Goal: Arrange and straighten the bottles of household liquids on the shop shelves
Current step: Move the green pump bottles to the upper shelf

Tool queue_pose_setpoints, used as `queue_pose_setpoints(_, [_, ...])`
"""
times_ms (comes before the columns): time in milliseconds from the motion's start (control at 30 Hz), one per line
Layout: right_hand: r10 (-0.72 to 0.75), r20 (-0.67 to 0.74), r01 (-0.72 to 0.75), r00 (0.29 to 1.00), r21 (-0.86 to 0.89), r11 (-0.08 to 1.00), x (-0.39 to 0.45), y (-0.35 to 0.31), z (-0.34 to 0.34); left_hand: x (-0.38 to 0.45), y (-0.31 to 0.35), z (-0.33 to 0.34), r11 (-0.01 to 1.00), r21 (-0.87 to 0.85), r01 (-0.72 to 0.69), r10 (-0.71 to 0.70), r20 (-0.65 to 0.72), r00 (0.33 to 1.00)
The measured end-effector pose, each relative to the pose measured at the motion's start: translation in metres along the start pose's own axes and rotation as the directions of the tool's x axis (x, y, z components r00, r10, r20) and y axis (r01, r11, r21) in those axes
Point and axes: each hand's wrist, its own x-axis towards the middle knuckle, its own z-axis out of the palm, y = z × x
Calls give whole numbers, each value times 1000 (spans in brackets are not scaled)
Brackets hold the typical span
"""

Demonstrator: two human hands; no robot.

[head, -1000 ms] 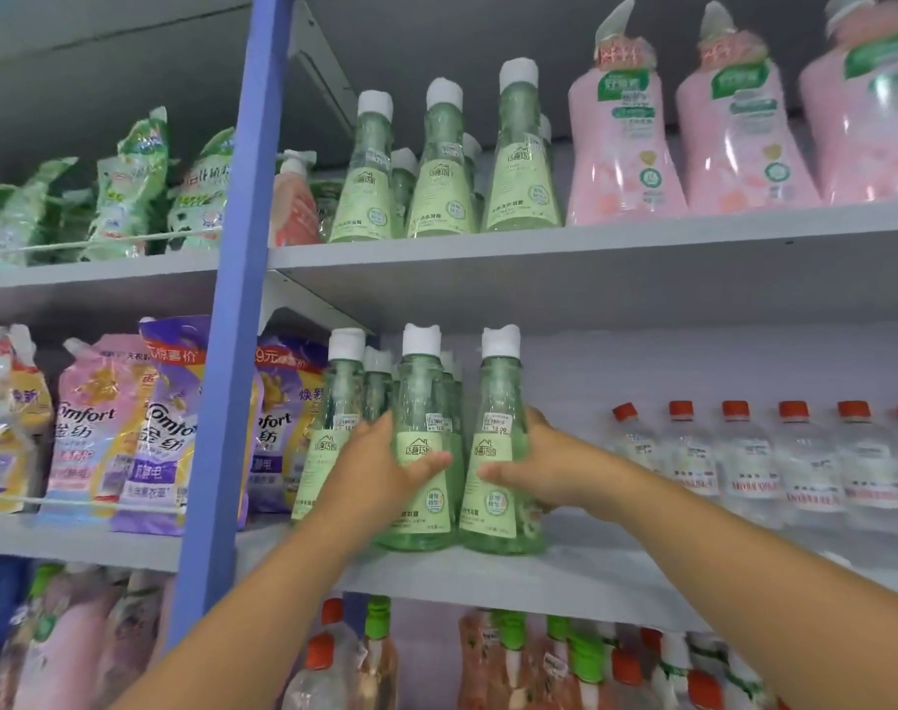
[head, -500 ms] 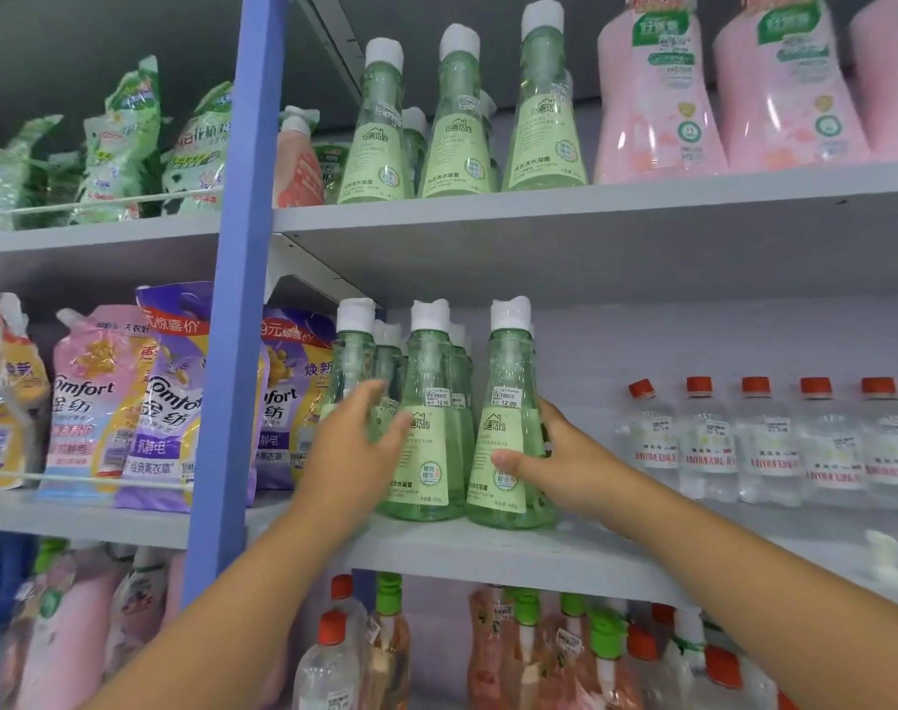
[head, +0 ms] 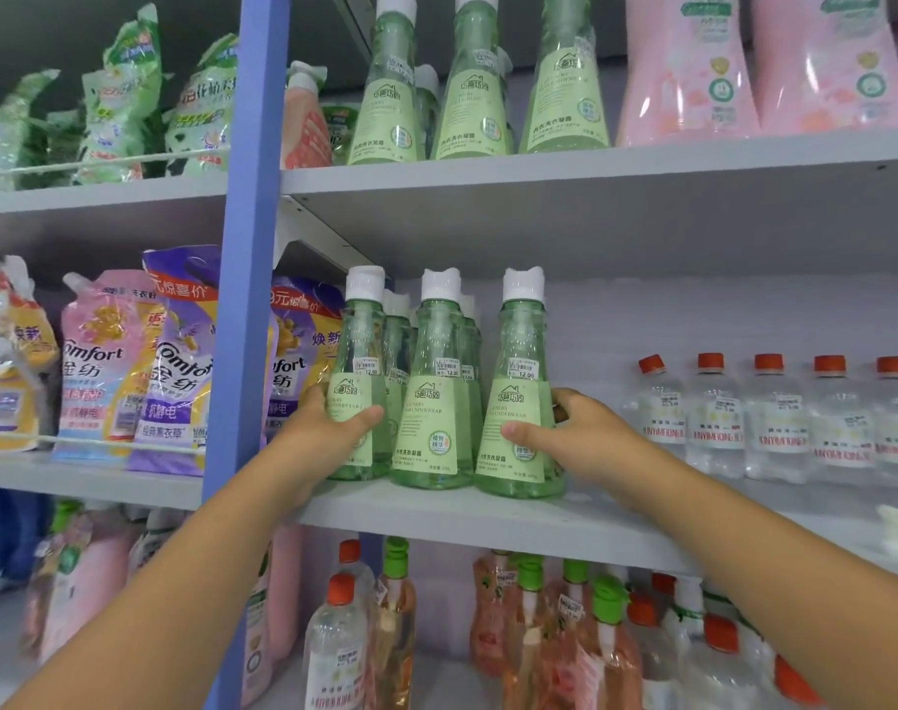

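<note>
Three green bottles with white caps stand in a front row on the middle shelf (head: 488, 520), with more green bottles behind them. My left hand (head: 324, 433) grips the left green bottle (head: 357, 361), thumb across its label. My right hand (head: 575, 438) grips the right green bottle (head: 521, 351), thumb on the front and fingers round its right side. The middle green bottle (head: 434, 392) stands upright between them, untouched.
Clear bottles with red caps (head: 774, 417) line the same shelf to the right. Softener pouches (head: 129, 371) hang left of the blue upright post (head: 247, 248). The upper shelf holds green bottles (head: 472, 94) and pink bottles (head: 687, 69). Orange and clear bottles (head: 385, 627) fill the lower shelf.
My left hand left the middle bottle, reached left and now grips the left bottle. My right hand stays on the right bottle. The camera view has moved closer and lower.
</note>
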Motion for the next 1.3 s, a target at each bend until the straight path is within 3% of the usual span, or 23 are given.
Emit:
queue_pose_setpoints(400, [10,76,-11,997,5,1000,-7,2,3,6,-7,-2,1000,-2,-14,14,24,1000])
queue_pose_setpoints(700, [-6,50,4,999,28,1000,-10,-3,3,7,-8,-5,997,-75,6,-1,67,998])
queue_pose_setpoints(1067, [-80,64,80,995,5,997,-13,-12,7,-3,-2,-9,997,60,-49,47,38,998])
queue_pose_setpoints(1133, [-96,51,100,994,-84,991,-21,-15,5,-13,5,-4,987,148,-66,72,-33,997])
queue_pose_setpoints(1200, [-250,-108,201,962,-335,921,-39,-19,0,-33,6,4,947,278,-163,223,-202,954])
queue_pose_setpoints(1233, [-390,-208,284,897,-405,869,-56,-18,-4,-51,3,12,909,317,-269,360,-280,890])
queue_pose_setpoints(1300, [-617,-315,523,721,-337,783,-108,-10,-11,-102,-12,35,799,284,-530,601,-380,703])
